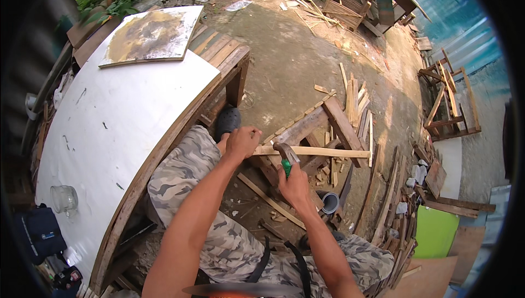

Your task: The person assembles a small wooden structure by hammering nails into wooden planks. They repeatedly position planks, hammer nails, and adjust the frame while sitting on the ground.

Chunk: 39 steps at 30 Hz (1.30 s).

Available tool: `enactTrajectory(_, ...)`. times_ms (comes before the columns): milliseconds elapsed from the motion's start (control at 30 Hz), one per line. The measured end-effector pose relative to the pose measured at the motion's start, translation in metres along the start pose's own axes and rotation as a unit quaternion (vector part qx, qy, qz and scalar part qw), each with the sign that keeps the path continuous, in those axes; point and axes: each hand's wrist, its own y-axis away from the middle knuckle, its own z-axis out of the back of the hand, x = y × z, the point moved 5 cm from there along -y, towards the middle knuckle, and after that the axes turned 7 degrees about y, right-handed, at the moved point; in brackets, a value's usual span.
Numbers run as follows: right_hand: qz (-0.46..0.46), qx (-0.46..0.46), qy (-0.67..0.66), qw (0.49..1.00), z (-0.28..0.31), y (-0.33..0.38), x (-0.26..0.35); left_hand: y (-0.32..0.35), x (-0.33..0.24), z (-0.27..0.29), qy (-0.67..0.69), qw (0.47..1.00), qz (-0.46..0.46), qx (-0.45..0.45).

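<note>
At frame centre my left hand pins the pale wooden slat across the pallet frame while my right hand grips the green-handled hammer; best to strike squarely, left fingers kept clear.

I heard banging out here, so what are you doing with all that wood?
A person in camouflage trousers is working over a pile of scrap wood on the ground. The left hand grips one end of a thin pale wooden slat lying across a heavier board. The right hand holds a green-handled hammer, its head resting at the slat. A white-topped table stands to the left, with a glass jar on it.
</note>
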Motion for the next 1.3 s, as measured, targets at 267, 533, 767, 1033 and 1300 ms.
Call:
enactTrajectory(267,0.070,-0.227,-0.280,0.930,0.048,0.031,-0.015,-0.001,0.002,-0.001,-0.022,1.000,0.016,0.011)
enactTrajectory(533,0.029,-0.131,-0.126,0.983,0.031,0.010,-0.005,-0.001,0.000,0.002,-0.005,1.000,0.006,0.003)
enactTrajectory(767,0.136,-0.260,-0.348,0.890,0.023,0.029,0.014,-0.003,0.002,0.000,-0.008,1.000,-0.004,0.000)
enactTrajectory(1033,-0.016,-0.155,-0.300,0.941,0.042,0.037,-0.014,-0.003,0.004,0.000,-0.001,1.000,-0.015,0.005)
enactTrajectory(1300,-0.078,-0.048,-0.075,0.993,0.004,0.009,-0.013,-0.003,0.006,-0.002,0.003,1.000,-0.021,0.002)
